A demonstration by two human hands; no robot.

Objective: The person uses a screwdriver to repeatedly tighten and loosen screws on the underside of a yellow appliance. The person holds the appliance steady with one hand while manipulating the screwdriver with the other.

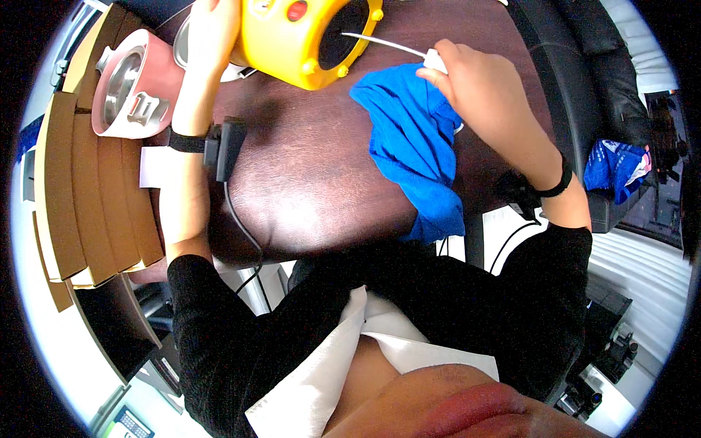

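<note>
A yellow rounded appliance [285, 47] with a round black underside and small yellow feet lies tipped on its side at the top of the table. My left hand [213, 29] is against its left side, gripping it; the fingertips are partly cut off by the frame's top edge. In my right hand [456, 69] is a screwdriver [391, 45], its white handle between closed fingers. The thin metal shaft points left, and its tip lies over the black underside. A crumpled blue cloth [412, 146] lies below my right hand and hangs over the table's near edge.
A pink and white pot-like appliance [157, 80] with a metal inside stands at the left, by stacked cardboard boxes [95, 197]. Black wrist devices with cables [232, 204] trail from both arms. A black sofa [573, 87] borders the dark wooden table [314, 182] on the right.
</note>
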